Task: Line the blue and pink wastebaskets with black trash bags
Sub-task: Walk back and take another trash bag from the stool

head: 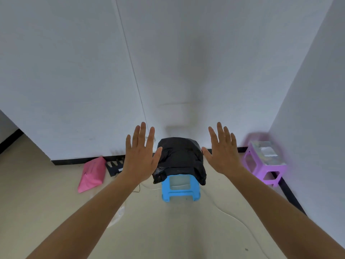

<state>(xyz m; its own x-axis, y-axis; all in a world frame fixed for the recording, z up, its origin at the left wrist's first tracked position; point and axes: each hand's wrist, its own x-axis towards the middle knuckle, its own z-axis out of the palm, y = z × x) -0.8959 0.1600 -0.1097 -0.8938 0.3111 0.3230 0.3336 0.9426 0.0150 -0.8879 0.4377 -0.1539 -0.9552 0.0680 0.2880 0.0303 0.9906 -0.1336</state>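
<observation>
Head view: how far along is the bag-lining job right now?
Done, apparently: a black bag already covers a bin on the blue stool; the bin's colour is hidden. In hand: nothing; the left hand and right hand are open and empty. Left: the pink bin lies on its side, unlined.

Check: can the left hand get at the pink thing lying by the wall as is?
Probably yes. The left hand is open and empty, and bare floor lies between it and the pink thing; nothing blocks the way.
</observation>
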